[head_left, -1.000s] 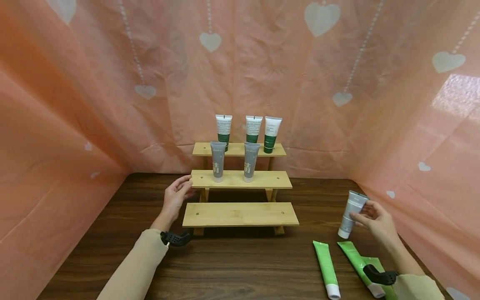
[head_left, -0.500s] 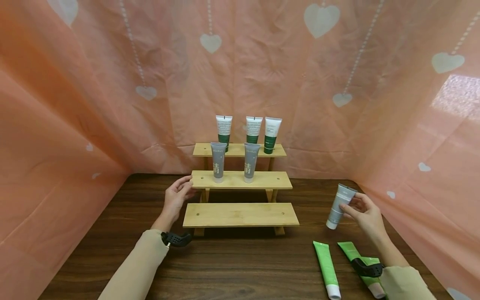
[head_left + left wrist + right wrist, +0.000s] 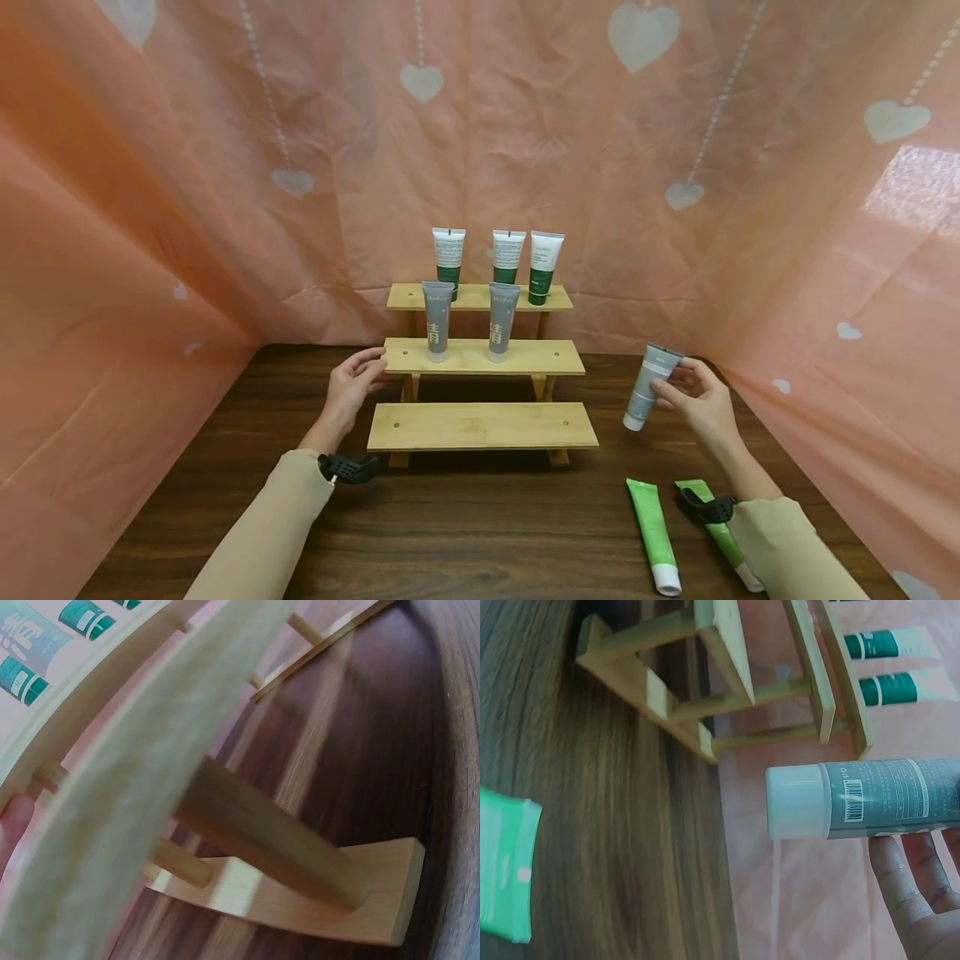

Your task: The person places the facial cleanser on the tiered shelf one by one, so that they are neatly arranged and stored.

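Observation:
My right hand (image 3: 701,400) grips a grey squeeze tube (image 3: 649,387) near its flat crimped end, in the air to the right of the stand. The tube tilts, with its white cap (image 3: 798,802) lowest. My left hand (image 3: 351,390) holds the left end of the middle shelf of a three-tier wooden display stand (image 3: 483,425); one fingertip (image 3: 13,825) shows at the shelf edge in the left wrist view. Two grey tubes (image 3: 437,321) stand cap-down on that middle shelf. Behind them, three white-and-green tubes (image 3: 543,267) stand on the top shelf.
Two green tubes (image 3: 652,533) with white caps lie on the dark wooden table (image 3: 450,533) at front right; my right forearm partly covers one. A pink curtain (image 3: 360,233) with white hearts encloses the back and sides.
My right hand has carried the grey tube left and away from me, toward the stand, and higher in the head view. My left hand stays at the middle shelf's end.

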### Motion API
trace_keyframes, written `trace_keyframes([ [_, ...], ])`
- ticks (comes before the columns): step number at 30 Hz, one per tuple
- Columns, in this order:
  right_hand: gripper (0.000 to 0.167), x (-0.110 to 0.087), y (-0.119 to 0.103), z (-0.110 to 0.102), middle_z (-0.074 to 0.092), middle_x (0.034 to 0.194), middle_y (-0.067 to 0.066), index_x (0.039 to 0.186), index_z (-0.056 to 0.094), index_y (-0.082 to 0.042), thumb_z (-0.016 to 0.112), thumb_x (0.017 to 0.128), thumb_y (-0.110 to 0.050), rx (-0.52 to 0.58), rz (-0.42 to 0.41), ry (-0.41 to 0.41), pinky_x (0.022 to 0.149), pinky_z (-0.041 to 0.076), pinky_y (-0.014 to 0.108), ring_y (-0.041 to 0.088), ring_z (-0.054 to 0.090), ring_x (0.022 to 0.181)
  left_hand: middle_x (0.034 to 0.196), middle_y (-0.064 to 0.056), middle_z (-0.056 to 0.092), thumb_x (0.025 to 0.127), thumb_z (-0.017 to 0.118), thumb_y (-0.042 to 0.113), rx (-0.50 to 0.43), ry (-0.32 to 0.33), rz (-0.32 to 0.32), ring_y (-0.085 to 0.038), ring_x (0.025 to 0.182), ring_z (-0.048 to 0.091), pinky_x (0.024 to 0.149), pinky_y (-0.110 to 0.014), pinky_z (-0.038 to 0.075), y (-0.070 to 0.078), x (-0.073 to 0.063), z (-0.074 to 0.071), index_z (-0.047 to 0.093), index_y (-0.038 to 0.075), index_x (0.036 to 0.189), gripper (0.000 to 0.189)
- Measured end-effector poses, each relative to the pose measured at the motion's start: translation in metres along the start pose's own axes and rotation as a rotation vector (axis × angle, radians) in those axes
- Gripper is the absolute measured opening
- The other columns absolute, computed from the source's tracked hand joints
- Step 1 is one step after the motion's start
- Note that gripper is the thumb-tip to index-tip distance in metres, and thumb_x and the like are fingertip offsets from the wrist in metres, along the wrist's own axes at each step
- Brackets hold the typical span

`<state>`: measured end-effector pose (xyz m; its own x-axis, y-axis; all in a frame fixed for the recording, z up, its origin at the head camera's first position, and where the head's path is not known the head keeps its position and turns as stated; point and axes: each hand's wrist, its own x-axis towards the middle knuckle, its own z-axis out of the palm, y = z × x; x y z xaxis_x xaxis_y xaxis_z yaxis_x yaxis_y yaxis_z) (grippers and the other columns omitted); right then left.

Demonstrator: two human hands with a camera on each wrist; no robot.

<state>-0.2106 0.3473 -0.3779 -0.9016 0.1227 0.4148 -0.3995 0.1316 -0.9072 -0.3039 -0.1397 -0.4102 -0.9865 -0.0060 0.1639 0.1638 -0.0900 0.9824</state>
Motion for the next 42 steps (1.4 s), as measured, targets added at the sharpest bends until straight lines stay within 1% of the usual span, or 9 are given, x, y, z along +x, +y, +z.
trace_keyframes([
  [4, 0.036, 0.005, -0.009, 0.014, 0.06, 0.099, 0.001, 0.119, 0.051, -0.002, 0.066, 0.085, -0.001, -0.075, 0.011, 0.001, 0.067, 0.055, 0.026, 0.01, 0.062, 0.084, 0.104, -0.013, 0.063, 0.091, 0.062, 0.015, 0.023, -0.013, -0.025, -0.02, 0.086, 0.062, 0.092, -0.052, 0.043, 0.003, 0.001, 0.0, 0.055, -0.001, 0.125, 0.038],
  [5, 0.04, 0.015, 0.014, 0.007, 0.061, 0.1, 0.002, 0.121, 0.052, -0.004, 0.068, 0.085, -0.005, -0.092, -0.022, -0.002, 0.066, 0.055, 0.027, 0.011, 0.062, 0.085, 0.104, -0.011, 0.064, 0.091, 0.062, 0.016, 0.028, -0.012, -0.03, -0.02, 0.086, 0.062, 0.091, -0.051, 0.044, 0.003, 0.001, 0.0, 0.056, -0.001, 0.124, 0.038],
  [10, 0.042, 0.026, 0.015, 0.02, 0.06, 0.101, 0.004, 0.122, 0.052, -0.005, 0.07, 0.084, -0.009, -0.093, -0.075, -0.013, 0.066, 0.055, 0.027, 0.011, 0.062, 0.085, 0.098, -0.003, 0.065, 0.087, 0.068, 0.022, 0.042, 0.003, -0.035, -0.014, 0.082, 0.061, 0.088, -0.047, 0.047, -0.009, 0.013, -0.003, 0.059, 0.001, 0.121, 0.04],
  [11, 0.041, 0.036, 0.037, 0.014, 0.061, 0.101, 0.003, 0.12, 0.055, -0.007, 0.071, 0.083, -0.01, -0.02, -0.109, -0.046, 0.066, 0.055, 0.026, 0.011, 0.062, 0.085, 0.098, -0.004, 0.065, 0.086, 0.068, 0.022, 0.043, 0.002, -0.037, -0.013, 0.082, 0.061, 0.088, -0.047, 0.047, -0.009, 0.015, -0.004, 0.059, 0.001, 0.12, 0.041],
  [12, 0.039, 0.03, 0.014, 0.027, 0.06, 0.101, 0.002, 0.119, 0.055, -0.006, 0.071, 0.083, -0.01, -0.021, -0.093, -0.045, 0.066, 0.055, 0.025, 0.01, 0.061, 0.084, 0.099, -0.005, 0.065, 0.086, 0.069, 0.022, 0.045, 0.001, -0.038, -0.012, 0.081, 0.061, 0.089, -0.048, 0.046, -0.009, 0.015, -0.004, 0.059, 0.001, 0.12, 0.04],
  [17, 0.04, 0.042, 0.009, 0.041, 0.061, 0.103, 0.008, 0.119, 0.055, -0.004, 0.071, 0.083, -0.011, -0.016, -0.134, -0.046, 0.067, 0.055, 0.025, 0.012, 0.061, 0.086, 0.106, -0.012, 0.062, 0.089, 0.065, 0.017, 0.07, -0.014, -0.045, -0.012, 0.084, 0.061, 0.09, -0.047, 0.046, 0.006, 0.006, -0.002, 0.057, -0.001, 0.122, 0.039],
  [18, 0.04, 0.036, -0.014, 0.052, 0.06, 0.102, 0.007, 0.12, 0.053, -0.002, 0.069, 0.084, -0.009, -0.065, -0.124, -0.021, 0.066, 0.054, 0.023, 0.011, 0.061, 0.086, 0.106, -0.012, 0.062, 0.089, 0.065, 0.017, 0.076, -0.016, -0.044, -0.012, 0.084, 0.06, 0.09, -0.047, 0.046, 0.007, 0.006, -0.001, 0.056, -0.001, 0.123, 0.039],
  [30, 0.038, 0.06, -0.022, 0.084, 0.057, 0.105, 0.005, 0.12, 0.052, -0.004, 0.066, 0.085, -0.002, 0.046, -0.085, 0.014, 0.069, 0.054, 0.025, 0.015, 0.059, 0.091, 0.106, -0.008, 0.063, 0.09, 0.062, 0.015, 0.05, -0.007, -0.041, -0.009, 0.083, 0.06, 0.094, -0.054, 0.04, 0.003, 0.005, 0.001, 0.054, -0.002, 0.126, 0.04],
  [42, 0.041, 0.079, -0.025, 0.112, 0.053, 0.111, 0.013, 0.124, 0.045, 0.001, 0.063, 0.087, -0.001, 0.032, -0.034, 0.01, 0.074, 0.055, 0.035, 0.018, 0.057, 0.093, 0.107, -0.01, 0.062, 0.089, 0.065, 0.018, 0.035, 0.007, -0.052, -0.018, 0.087, 0.061, 0.091, -0.05, 0.044, -0.008, 0.011, -0.001, 0.056, 0.002, 0.124, 0.04],
])
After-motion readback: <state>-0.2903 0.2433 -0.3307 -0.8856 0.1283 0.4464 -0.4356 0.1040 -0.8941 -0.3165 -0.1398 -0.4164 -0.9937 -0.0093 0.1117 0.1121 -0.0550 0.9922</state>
